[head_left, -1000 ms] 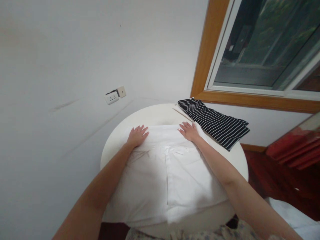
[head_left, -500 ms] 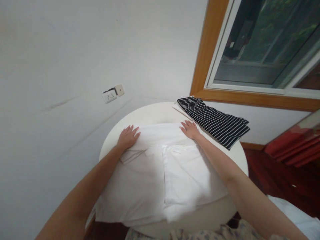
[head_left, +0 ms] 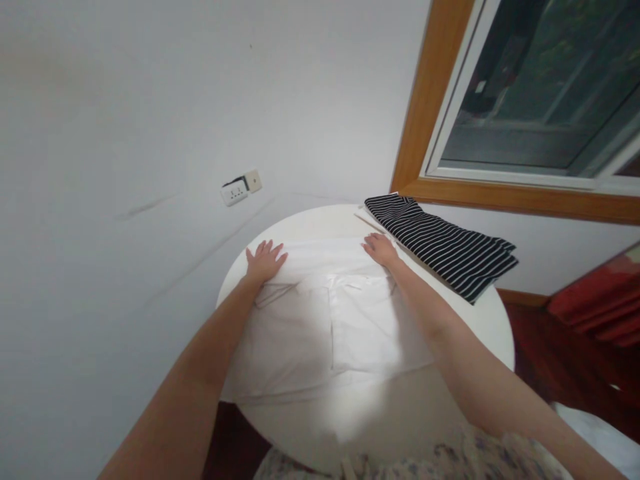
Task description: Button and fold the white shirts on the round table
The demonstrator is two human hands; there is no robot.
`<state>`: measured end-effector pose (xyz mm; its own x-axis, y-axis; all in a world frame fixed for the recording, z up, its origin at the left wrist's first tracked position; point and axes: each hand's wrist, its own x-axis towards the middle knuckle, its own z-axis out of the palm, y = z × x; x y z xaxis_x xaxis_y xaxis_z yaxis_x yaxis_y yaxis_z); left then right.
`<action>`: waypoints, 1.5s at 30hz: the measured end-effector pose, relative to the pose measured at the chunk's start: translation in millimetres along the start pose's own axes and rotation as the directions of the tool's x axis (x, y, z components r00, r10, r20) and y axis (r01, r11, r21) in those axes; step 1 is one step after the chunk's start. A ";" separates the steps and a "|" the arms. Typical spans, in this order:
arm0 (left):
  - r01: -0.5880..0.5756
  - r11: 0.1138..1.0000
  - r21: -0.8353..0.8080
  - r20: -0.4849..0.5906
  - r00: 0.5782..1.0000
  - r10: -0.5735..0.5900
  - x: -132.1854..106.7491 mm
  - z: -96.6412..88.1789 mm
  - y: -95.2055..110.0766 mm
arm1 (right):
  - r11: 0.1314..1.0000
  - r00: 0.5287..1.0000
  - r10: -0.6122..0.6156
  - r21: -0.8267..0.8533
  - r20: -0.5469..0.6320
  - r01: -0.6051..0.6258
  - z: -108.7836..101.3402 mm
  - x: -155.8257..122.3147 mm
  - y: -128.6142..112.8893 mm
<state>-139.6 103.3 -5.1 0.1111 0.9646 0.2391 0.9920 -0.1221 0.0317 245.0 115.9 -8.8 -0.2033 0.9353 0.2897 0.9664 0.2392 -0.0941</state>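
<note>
A white garment (head_left: pixel 295 333) with a broad band along its far end and a slit down the middle lies spread on a round white table (head_left: pixel 370 407). My left hand (head_left: pixel 265 261) rests flat on the left end of that band, fingers spread. At the band's right end lies my right hand (head_left: pixel 381 249), palm down with the fingers apart and slightly bent. Neither hand grips the cloth visibly. A folded black-and-white striped garment (head_left: pixel 440 243) lies just right of my right hand. My forearms hide parts of the white garment's sides.
A white wall with a power socket (head_left: pixel 234 193) stands behind the table. The wooden window frame (head_left: pixel 500 202) is at the back right. Red fabric (head_left: pixel 600 293) hangs at the far right above the dark red floor. White cloth (head_left: pixel 595 433) shows at the lower right.
The white garment has slid away from me under my hands, and more of the table's near part shows. The striped garment stays put; the camera view has shifted slightly.
</note>
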 end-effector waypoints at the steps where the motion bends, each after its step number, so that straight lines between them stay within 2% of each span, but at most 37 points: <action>1: -0.025 1.000 0.009 -0.075 0.997 0.026 -1.7 -5.0 5.0 | 1.000 0.999 -0.013 -0.001 -0.032 0.013 -4.3 -0.6 -3.0; 3: -0.126 0.992 0.001 -0.209 0.970 0.123 -8.6 -18.0 18.9 | 0.998 0.993 -0.055 0.011 -0.101 0.057 -15.8 -6.6 -11.5; 5: -0.286 0.957 -0.056 -0.278 0.925 0.260 -23.0 -32.8 37.8 | 0.986 0.979 -0.142 0.068 -0.146 0.153 -30.4 -21.8 -22.7; 7: -0.455 0.878 -0.151 -0.301 0.867 0.398 -47.0 -45.5 59.6 | 0.935 0.949 -0.291 0.173 -0.120 0.309 -45.4 -47.0 -34.4; 10: -0.638 0.717 -0.282 -0.244 0.770 0.590 -97.1 -53.3 89.9 | 0.798 0.848 -0.530 0.327 -0.017 0.506 -60.2 -96.4 -48.4; 11: -0.659 0.687 -0.306 -0.206 0.750 0.629 -114.6 -52.3 97.4 | 0.769 0.821 -0.571 0.357 0.011 0.530 -61.5 -113.3 -51.7; 13: -0.684 0.655 -0.321 -0.151 0.719 0.678 -145.3 -46.0 107.2 | 0.760 0.809 -0.586 0.375 0.042 0.531 -59.6 -143.8 -56.6; 16: -0.689 0.660 -0.301 -0.102 0.711 0.696 -171.7 -34.1 111.5 | 0.813 0.843 -0.529 0.343 0.096 0.471 -54.3 -175.9 -60.8; 18: -0.687 0.669 -0.285 -0.084 0.713 0.696 -176.4 -30.2 111.5 | 0.824 0.843 -0.520 0.339 0.135 0.454 -55.8 -186.9 -61.6; 22: -0.673 0.680 -0.290 -0.074 0.724 0.685 -174.9 -34.2 112.5 | 0.747 0.760 -0.626 0.412 0.172 0.522 -69.1 -191.7 -59.0; 24: -0.681 0.665 -0.306 -0.073 0.713 0.697 -176.1 -40.1 112.8 | 0.714 0.737 -0.659 0.434 0.150 0.550 -74.1 -192.3 -57.6; 26: -0.720 0.609 -0.333 -0.068 0.662 0.746 -179.5 -47.8 111.9 | 0.696 0.726 -0.677 0.427 0.121 0.578 -77.2 -195.7 -57.8; 29: -0.775 0.503 -0.382 -0.041 0.558 0.829 -185.9 -60.4 108.6 | 0.684 0.715 -0.692 0.405 0.097 0.607 -82.3 -207.9 -61.7; 32: -0.789 0.459 -0.408 -0.024 0.512 0.859 -190.6 -67.2 106.1 | 0.692 0.724 -0.684 0.393 0.090 0.605 -88.3 -225.0 -69.0; 36: -0.808 0.456 -0.374 -0.078 0.517 0.853 -194.1 -60.9 108.4 | 0.724 0.752 -0.657 0.327 0.055 0.608 -85.3 -243.0 -78.2; 40: -0.825 0.467 -0.318 -0.143 0.529 0.837 -199.0 -54.2 115.3 | 0.746 0.772 -0.633 0.220 -0.058 0.628 -75.1 -248.6 -84.2; 42: -0.798 0.492 -0.348 -0.163 0.568 0.807 -202.0 -55.0 118.4 | 0.750 0.770 -0.626 0.174 -0.126 0.638 -74.5 -248.5 -87.5; 45: -0.722 0.535 -0.440 -0.178 0.654 0.736 -206.3 -57.6 120.4 | 0.736 0.757 -0.624 0.181 -0.193 0.652 -79.1 -247.8 -93.0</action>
<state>-46.5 -123.9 5.3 0.7916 0.4992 0.3523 0.4242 -0.8640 0.2711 218.0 -158.8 3.5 -0.7262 0.5088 0.4623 0.5504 0.8332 -0.0525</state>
